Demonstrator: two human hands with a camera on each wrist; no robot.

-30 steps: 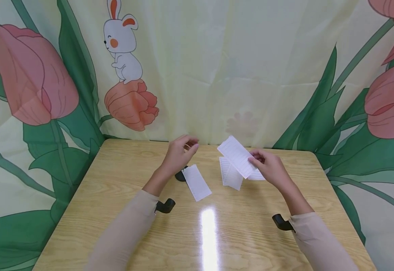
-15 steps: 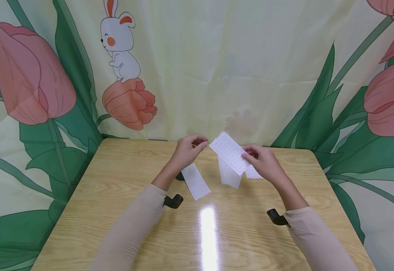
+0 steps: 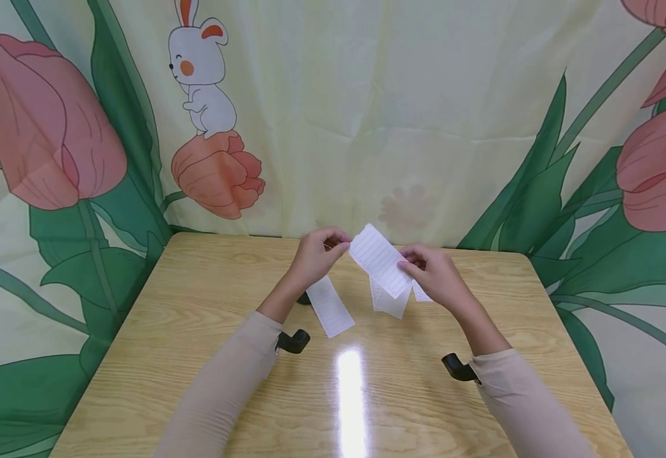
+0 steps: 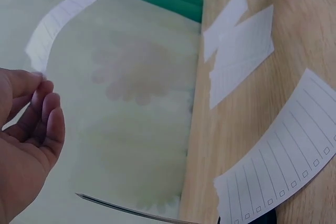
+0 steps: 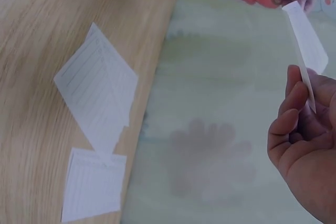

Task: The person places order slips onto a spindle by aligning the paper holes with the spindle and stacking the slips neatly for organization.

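My right hand (image 3: 436,273) pinches a lined white paper slip (image 3: 380,257) between thumb and fingers, above the table. At the slip's torn far corner, the thumb and forefinger of my left hand (image 3: 317,257) pinch it; the slip bows between both hands in the left wrist view. A small thin piece shows by the left fingers in the right wrist view, too small to name. Below the left hand, a pointed metal spike (image 4: 131,212) rises from a mostly hidden black base (image 3: 304,298). Another lined slip (image 3: 331,308) lies against it, its torn end at the spike.
Several more slips (image 3: 390,302) lie overlapping on the wooden table (image 3: 224,381), below the held one. A printed curtain (image 3: 333,127) hangs close behind the table's back edge. Black wrist mounts (image 3: 294,341) stick out from both sleeves.
My right hand has brought its slip leftward. My left hand has moved right, and its fingertips now meet the slip's corner. The slips on the table have stayed put.
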